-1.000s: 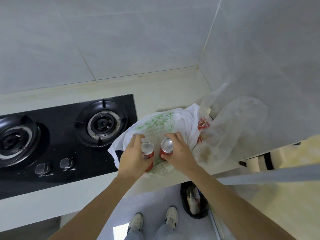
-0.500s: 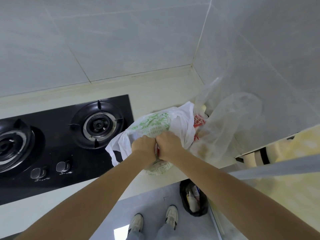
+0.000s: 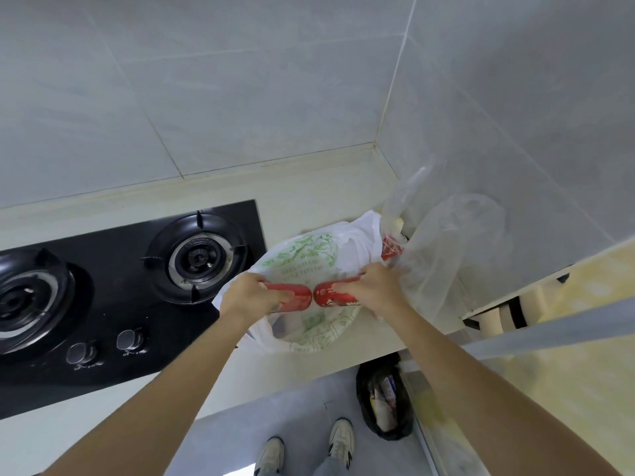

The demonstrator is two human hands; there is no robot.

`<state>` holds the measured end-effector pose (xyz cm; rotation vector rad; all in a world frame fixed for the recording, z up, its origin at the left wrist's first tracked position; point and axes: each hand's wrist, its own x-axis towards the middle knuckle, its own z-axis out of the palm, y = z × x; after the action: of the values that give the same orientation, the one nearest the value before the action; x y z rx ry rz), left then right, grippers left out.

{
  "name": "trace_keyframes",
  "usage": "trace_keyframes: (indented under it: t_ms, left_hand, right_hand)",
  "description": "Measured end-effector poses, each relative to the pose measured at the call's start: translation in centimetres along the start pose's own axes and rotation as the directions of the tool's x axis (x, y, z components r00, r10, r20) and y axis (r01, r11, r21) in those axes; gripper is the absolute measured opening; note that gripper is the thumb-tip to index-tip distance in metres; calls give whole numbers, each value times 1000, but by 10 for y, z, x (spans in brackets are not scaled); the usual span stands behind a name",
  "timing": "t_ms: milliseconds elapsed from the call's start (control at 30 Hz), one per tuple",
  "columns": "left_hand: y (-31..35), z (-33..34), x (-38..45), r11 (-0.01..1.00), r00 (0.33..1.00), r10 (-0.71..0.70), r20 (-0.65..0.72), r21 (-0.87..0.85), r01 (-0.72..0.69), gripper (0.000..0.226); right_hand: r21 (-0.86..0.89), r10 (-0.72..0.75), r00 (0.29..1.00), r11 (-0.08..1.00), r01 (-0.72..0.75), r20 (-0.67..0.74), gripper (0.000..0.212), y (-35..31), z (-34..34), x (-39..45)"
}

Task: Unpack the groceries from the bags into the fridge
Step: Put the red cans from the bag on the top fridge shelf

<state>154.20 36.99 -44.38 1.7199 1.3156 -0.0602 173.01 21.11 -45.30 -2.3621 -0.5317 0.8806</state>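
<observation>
Two red cans lie end to end over one white bag (image 3: pixel 309 259): left hand (image 3: pixel 249 297) grips the left can (image 3: pixel 292 297), right hand (image 3: pixel 374 290) grips the right can (image 3: pixel 333 297).

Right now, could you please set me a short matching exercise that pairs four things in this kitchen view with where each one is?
Things:
1. left red can
2. right red can
3. gas hob
4. black bag

Places:
A. on the floor beside the shoes
B. held sideways in the right hand
C. set into the counter, left of the white grocery bag
D. held sideways in the left hand

Pairs: 1-D, 2-B, 3-C, 4-A
</observation>
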Motion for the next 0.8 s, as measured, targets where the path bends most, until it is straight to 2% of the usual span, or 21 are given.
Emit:
trace_keyframes:
  t_ms: [67, 100, 167, 233, 333, 400, 500, 567, 633, 700, 800]
  left_hand:
    - [-5, -7, -3, 926, 994, -106, 33, -360, 111, 37]
    - [-8, -7, -4, 864, 986, -146, 84, -474, 169, 42]
    - [-13, -6, -8, 747, 966, -155, 205, -616, 251, 54]
    - [-14, -2, -13, 654, 944, -85, 320, -696, 295, 63]
    - [-5, 3, -29, 550, 913, 69, 402, -779, 301, 54]
    - [3, 3, -39, 544, 896, 174, 410, -798, 260, 46]
    - [16, -3, -49, 621, 888, 289, 358, -776, 111, 58]
    - [30, -12, -62, 706, 893, 343, 289, -707, -43, 64]
    - [49, -19, -80, 776, 871, 427, 242, -593, -216, 63]
    - [69, -20, -96, 778, 820, 523, 232, -523, -347, 61]
    - [100, -16, -122, 726, 715, 655, 246, -468, -504, 60]
  right_hand:
    - [322, 161, 986, 932, -169, 52, 52, 7, -8, -5]
    - [439, 224, 968, 862, -252, 115, 54, 11, -10, -8]
    - [584, 249, 933, 729, -357, 258, 58, 17, -10, -15]
    - [699, 182, 913, 595, -398, 365, 52, 21, -8, -23]
    - [832, 3, 893, 360, -421, 451, 45, 22, -7, -41]
    - [855, -120, 875, 312, -414, 468, 45, 20, -9, -53]
    - [871, -195, 900, 396, -291, 390, 53, 16, -18, -68]
    - [846, -213, 945, 524, -102, 246, 56, 8, -32, -82]
    - [765, -181, 980, 641, 57, 78, 58, 0, -51, -105]
    - [690, -156, 984, 703, 172, -86, 65, -7, -73, -133]
    - [637, -120, 947, 714, 290, -297, 64, -6, -100, -181]
